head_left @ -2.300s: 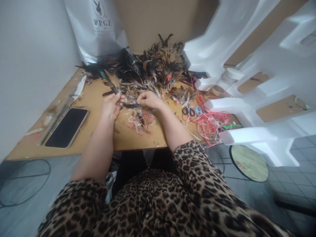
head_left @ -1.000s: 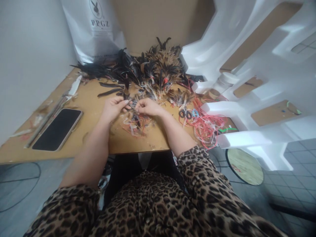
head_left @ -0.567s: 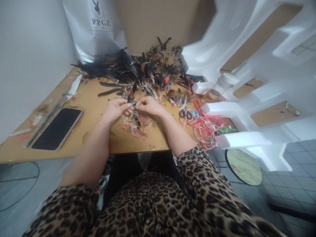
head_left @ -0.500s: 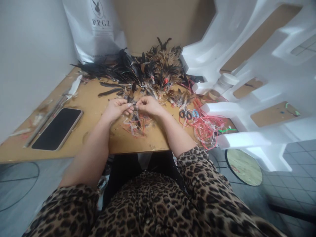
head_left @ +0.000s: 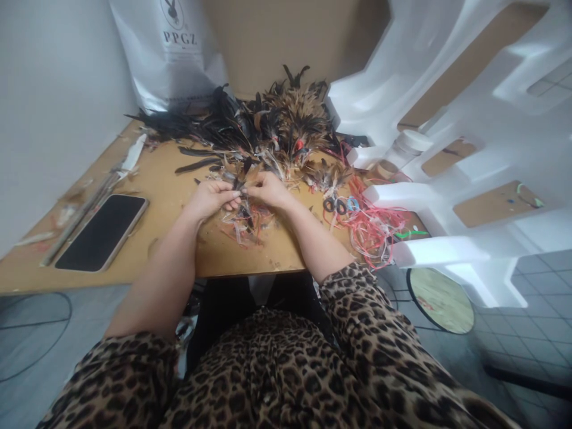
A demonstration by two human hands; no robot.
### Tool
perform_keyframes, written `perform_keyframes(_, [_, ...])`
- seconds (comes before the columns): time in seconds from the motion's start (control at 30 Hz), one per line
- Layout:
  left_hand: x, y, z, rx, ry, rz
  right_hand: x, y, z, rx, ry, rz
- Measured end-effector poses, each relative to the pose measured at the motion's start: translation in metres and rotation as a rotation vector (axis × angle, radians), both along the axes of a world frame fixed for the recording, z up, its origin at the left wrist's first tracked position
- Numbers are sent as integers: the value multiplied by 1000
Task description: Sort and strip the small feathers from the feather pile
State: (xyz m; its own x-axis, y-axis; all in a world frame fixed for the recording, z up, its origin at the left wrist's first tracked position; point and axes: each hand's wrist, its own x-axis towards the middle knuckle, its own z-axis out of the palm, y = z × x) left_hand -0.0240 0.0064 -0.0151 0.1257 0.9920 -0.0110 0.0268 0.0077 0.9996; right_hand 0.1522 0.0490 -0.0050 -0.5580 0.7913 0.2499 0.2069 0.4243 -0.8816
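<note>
Both my hands meet over the wooden table (head_left: 165, 232), fingertips nearly touching. My left hand (head_left: 213, 199) is closed in a pinch on small brown and black feathers (head_left: 245, 169), which stick up between the hands. My right hand (head_left: 267, 190) pinches at the same feathers from the other side. Under the hands lies a loose litter of feather bits and red and white strands (head_left: 243, 226). Just beyond them spreads a heap of brown feathers (head_left: 304, 113), with long black feathers (head_left: 223, 122) at its left.
A phone (head_left: 102, 232) and a thin rod (head_left: 80, 217) lie at the left. Scissors (head_left: 335, 205) rest beside tangled red string (head_left: 375, 229) on the right. White foam packing (head_left: 429, 253) with a jar (head_left: 409, 149) borders the right side. Behind stands a white bag (head_left: 174, 65).
More brown feather now shows upright between my fingertips. My right hand has shifted slightly and its fingers have closed in toward the left hand. Little else has moved.
</note>
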Motion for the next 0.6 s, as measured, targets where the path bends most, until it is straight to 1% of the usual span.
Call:
perform_keyframes(0.07, [0, -1, 1, 19, -15, 34, 0, 0, -2, -17, 19, -17])
perform_keyframes(0.2, [-2, -1, 5, 2, -127, 170, 4, 4, -5, -44, 21, -82])
perform_keyframes(0.33, [-7, 3, 6, 11, -241, 264, 8, 5, -7, -24, -107, -111])
perform_keyframes(0.47, [-11, 6, 5, 21, -286, 263, 8, 1, -7, -4, -247, -99])
perform_keyframes(0.6, [-12, 6, 3, 10, -292, 251, 4, -3, -5, -21, -282, -49])
